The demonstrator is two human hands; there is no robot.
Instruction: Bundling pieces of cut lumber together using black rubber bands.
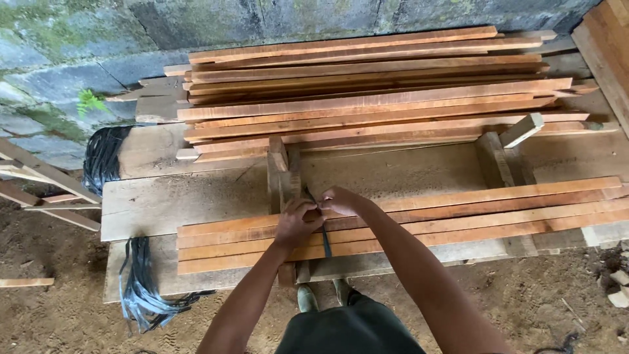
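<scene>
Strapping (325, 241) — a dark, narrow band — is running over the near bundle of wooden slats (458, 216) and hanging down its front edge, right between the two hands; both hands are meeting on top of that bundle near its left end. The left hand (298, 221) is lying knuckles-up with its fingers curled and pressed together, closing on the band where it is crossing the slats; the right hand (339, 200) is sitting just beside it, touching it, fingers bunched and pinching the upper part of the same band. The bundle is lying lengthwise on a rough plank bench (151, 203), beside two upright wooden blocks (283, 174) standing just behind the hands; a larger stack of slats (367, 92) is resting farther back against a stone wall (78, 39). Loose coils of dark strapping (141, 288) are spilling over the bench's left front corner toward the dirt floor (59, 314); more of them are lying at the bench's far left end.
</scene>
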